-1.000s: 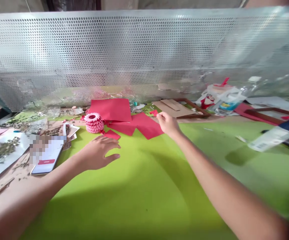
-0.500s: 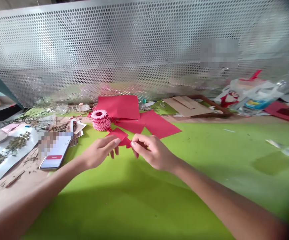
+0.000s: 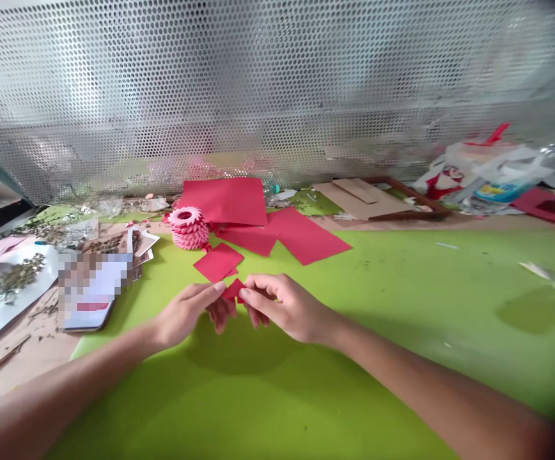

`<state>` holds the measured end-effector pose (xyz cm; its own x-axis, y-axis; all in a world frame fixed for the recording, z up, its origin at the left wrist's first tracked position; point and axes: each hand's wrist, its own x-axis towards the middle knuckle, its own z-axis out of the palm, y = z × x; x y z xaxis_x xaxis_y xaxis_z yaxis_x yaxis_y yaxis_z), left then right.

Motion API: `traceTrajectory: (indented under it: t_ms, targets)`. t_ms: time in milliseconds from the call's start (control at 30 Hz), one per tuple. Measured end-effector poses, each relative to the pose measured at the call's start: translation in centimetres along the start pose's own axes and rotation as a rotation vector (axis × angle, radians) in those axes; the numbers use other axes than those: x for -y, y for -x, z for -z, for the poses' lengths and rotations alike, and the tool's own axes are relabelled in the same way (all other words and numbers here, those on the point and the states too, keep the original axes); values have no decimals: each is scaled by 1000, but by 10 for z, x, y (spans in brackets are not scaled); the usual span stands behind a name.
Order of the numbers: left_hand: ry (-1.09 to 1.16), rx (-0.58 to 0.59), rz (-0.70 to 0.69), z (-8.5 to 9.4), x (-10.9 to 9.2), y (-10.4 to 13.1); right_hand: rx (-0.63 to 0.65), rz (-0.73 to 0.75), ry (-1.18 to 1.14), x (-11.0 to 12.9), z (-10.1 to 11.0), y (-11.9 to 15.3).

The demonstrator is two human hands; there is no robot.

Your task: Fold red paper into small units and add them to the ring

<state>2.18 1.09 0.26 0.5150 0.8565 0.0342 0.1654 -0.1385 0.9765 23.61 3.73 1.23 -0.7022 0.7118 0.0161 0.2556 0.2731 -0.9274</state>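
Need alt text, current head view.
A person's left hand and right hand hold a small piece of red paper between them over a green work surface. Beyond are red paper sheets and a layered pink paper ring; a smartphone lies to the left, a perforated metal panel stands behind.

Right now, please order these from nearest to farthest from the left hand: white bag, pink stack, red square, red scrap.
1. Red scrap: touching the left hand.
2. Red square: just ahead.
3. Pink stack: behind the square, leftward.
4. White bag: far back, on the right.
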Motion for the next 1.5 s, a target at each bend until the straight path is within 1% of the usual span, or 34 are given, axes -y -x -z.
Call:
traceTrajectory:
  t_ms: [33, 100, 167, 200, 267, 367, 433, 533, 600, 733, 867, 1000, 1133, 1300, 1400, 1500]
  targets:
    - [-84, -17, -10, 3, 0, 1, -4, -5, -5, 0, 0, 0]
    - [-321, -46, -32, 8, -1, 5, -10, -15, -3, 0, 0, 0]
    - [-550, -78, -107, 14, 0, 7, -7, -24, -8, -1, -1, 0]
    - [-629, -91, -180, 15, 1, 8, -4, -26, -18, -2, -1, 0]
    - [-719, -133, -371, 17, 4, 9, 11, -27, -51, -4, -2, -1]
    - [-863, -198, -635, 16, 8, 6, 27, -27, -95, -6, -2, -1]
    - [-970, -234, -742, 15, 9, 4, 35, -26, -113, -7, -2, -2]
    - [-1054, -276, -827, 14, 9, 4, 53, -19, -138, -7, -2, -2]
    - [-1070, -311, -862, 13, 8, 4, 62, -11, -162, -7, -3, -2]
    - [-1035, -345, -929, 10, 7, 6, 68, -6, -270, -8, -4, -4]
    - [-1023, -356, -948, 8, 7, 7, 41, -12, -324, -8, -5, -5]
    - [-1055, -335, -956, 10, 6, 7, -12, -28, -341, -8, -6, -6]
    - [-1107, -310, -993, 12, 2, 8, -12, -42, -341, -8, -6, -7]
    - [-1133, -330, -961, 11, -1, 8, -40, -42, -339, -7, -3, -7]
    - [-1150, -328, -905, 9, 0, 7, -42, -34, -338, -6, -1, -6]
    - [-1147, -360, -844, 8, 2, 6, -47, -43, -323, -6, 1, -7]
